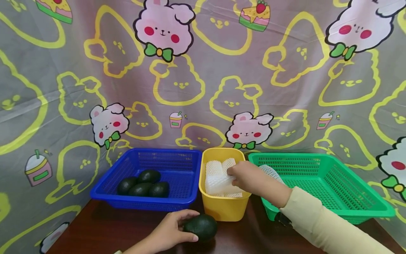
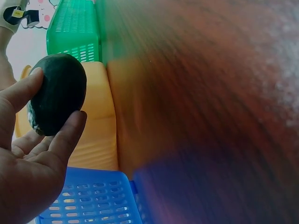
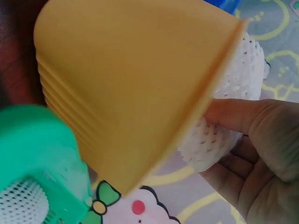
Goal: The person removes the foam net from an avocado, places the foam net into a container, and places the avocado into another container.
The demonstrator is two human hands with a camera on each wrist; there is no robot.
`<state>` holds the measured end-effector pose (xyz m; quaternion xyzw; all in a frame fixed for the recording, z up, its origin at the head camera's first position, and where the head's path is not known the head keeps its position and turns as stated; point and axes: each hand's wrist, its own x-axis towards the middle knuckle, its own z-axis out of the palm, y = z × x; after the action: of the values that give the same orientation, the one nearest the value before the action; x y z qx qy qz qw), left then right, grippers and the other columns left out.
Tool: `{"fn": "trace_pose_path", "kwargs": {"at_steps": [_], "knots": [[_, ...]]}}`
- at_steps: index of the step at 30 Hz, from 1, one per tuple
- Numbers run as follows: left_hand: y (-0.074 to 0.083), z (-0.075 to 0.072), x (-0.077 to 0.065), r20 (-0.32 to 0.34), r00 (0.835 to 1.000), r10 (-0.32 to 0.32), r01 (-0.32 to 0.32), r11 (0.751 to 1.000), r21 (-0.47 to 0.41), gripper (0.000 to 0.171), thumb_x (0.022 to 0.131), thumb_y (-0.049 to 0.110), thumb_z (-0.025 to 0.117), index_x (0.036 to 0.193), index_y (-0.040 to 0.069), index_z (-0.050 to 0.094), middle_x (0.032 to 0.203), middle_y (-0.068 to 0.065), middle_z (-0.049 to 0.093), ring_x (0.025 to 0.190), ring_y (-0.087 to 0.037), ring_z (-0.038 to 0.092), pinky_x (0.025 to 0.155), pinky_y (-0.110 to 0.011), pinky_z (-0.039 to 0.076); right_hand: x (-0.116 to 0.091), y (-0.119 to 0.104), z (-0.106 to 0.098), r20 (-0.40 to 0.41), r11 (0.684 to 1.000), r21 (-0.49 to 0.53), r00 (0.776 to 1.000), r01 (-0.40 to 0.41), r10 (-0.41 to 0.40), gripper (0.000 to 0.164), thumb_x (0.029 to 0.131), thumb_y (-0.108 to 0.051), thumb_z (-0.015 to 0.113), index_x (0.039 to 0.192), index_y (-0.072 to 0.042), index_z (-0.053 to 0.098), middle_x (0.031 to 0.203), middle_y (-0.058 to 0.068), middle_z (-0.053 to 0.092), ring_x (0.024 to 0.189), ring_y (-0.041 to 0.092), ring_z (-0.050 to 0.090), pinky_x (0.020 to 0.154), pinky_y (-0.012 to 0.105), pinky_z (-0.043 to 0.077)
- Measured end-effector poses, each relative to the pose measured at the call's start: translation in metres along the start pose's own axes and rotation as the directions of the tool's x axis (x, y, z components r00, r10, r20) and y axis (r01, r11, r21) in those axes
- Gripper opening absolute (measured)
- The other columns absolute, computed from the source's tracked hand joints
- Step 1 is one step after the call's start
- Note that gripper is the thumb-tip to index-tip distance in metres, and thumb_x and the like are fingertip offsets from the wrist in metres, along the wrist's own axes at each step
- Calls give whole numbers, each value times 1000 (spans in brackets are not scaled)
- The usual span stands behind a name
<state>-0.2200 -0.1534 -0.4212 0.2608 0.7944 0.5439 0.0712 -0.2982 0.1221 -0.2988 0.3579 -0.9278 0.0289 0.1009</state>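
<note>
A dark green avocado is held in my left hand, close over the table in front of the yellow bin. In the left wrist view, thumb and fingers grip the avocado from both sides. My right hand reaches over the bin's right rim. It pinches a white foam net sleeve between thumb and fingers, as the right wrist view shows. More white foam net sleeves lie inside the bin, partly behind that hand.
Left of the bin stands a blue basket with several avocados in it. To the right is a green basket, with a white foam net piece at its left end, partly hidden by my right arm. A patterned cloth hangs behind.
</note>
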Motion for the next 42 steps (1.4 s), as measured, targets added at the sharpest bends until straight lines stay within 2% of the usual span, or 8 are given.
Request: {"fn": "trace_pose_path", "kwargs": {"at_steps": [3, 7, 13, 24, 35, 42], "knots": [[-1, 1, 0, -1, 1000, -5, 5, 1000, -6, 52, 76, 12, 83, 123, 5, 61, 116, -8, 66, 98, -12, 64, 76, -23, 52, 4, -1, 8, 65, 999, 18, 998, -27, 25, 21, 74, -14, 85, 92, -9, 74, 77, -1, 66, 65, 15, 53, 67, 28, 54], [-2, 1, 1, 1, 1000, -10, 10, 1000, -11, 52, 76, 12, 83, 123, 5, 61, 116, -8, 66, 97, -11, 64, 75, -23, 53, 6, -3, 18, 114, 999, 9, 993, -36, 35, 23, 74, -15, 85, 93, -9, 75, 79, 0, 67, 67, 15, 54, 69, 29, 54], [-2, 0, 1, 4, 1000, -17, 17, 1000, -15, 52, 76, 12, 83, 123, 5, 61, 116, -8, 65, 98, -11, 64, 76, -23, 53, 10, -4, 28, 137, 1000, 2, 991, 2, -3, 16, 73, -13, 85, 83, -9, 72, 70, -3, 60, 65, 16, 47, 66, 29, 48], [-3, 0, 0, -5, 1000, -19, 19, 1000, -17, 53, 76, 12, 83, 124, 4, 61, 117, -9, 65, 99, -11, 64, 77, -23, 52, 21, -4, 38, 236, 998, -57, 971, -15, 28, 16, 79, -11, 80, 73, -12, 65, 63, -3, 48, 62, 15, 41, 60, 27, 39], [-3, 0, -1, -10, 1000, -22, 22, 1000, -9, 53, 76, 12, 83, 124, 4, 61, 116, -8, 66, 97, -11, 64, 76, -23, 53, 24, -1, 45, 272, 997, -42, 959, -72, 81, 15, 78, -10, 80, 78, -11, 65, 69, -2, 53, 66, 16, 44, 65, 30, 43], [-3, 0, -1, -18, 1000, -5, 5, 1000, -3, 53, 76, 12, 83, 123, 4, 61, 116, -9, 66, 97, -12, 64, 76, -23, 53, 26, 2, 39, 287, 991, -16, 949, -135, 134, 23, 74, -20, 85, 85, -11, 68, 74, -2, 57, 70, 17, 48, 72, 31, 48]]}}
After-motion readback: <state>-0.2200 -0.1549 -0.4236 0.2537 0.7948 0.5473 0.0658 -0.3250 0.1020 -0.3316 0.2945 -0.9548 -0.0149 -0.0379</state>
